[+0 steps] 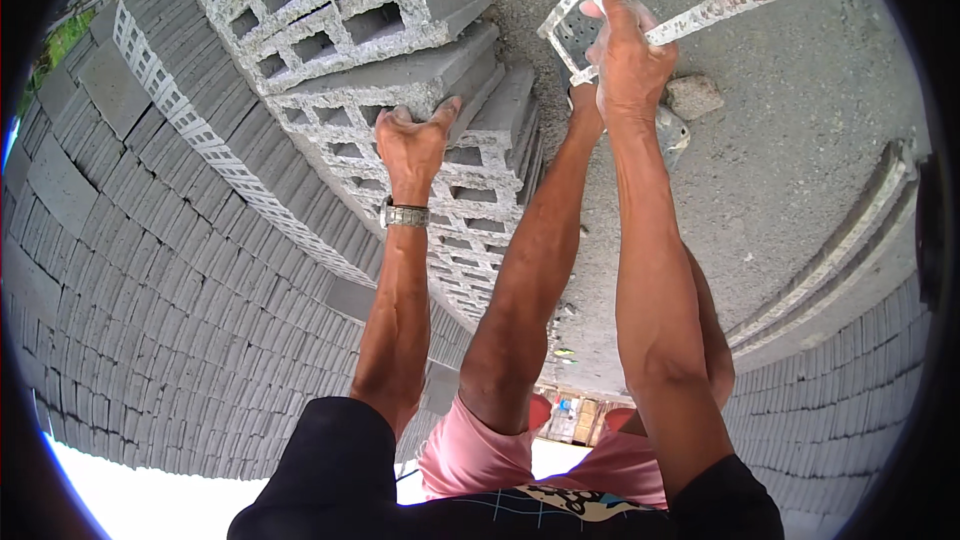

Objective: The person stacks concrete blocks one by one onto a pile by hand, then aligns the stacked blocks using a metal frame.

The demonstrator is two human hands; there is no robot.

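My left hand point(412, 145), with a metal watch point(404, 215) on its wrist, grips the near edge of a grey hollow concrete block point(405, 78) in a stack. Its thumb and fingers press on the block's rough edge, and the fingertips are partly hidden. Over to the right, my right hand point(632, 55) is closed round a bar of a worn white metal frame point(715, 10). Dust whitens its fingers. The frame's bars stand above the ground beside my feet, and its upper part runs out of view.
Hollow blocks point(475, 195) are piled beside my left leg. A wall of stacked blocks point(170, 290) fills the left side. A broken stone chunk point(694, 97) lies on the rough concrete ground point(780, 190) near my right foot. A raised concrete edge point(830, 240) curves along the right.
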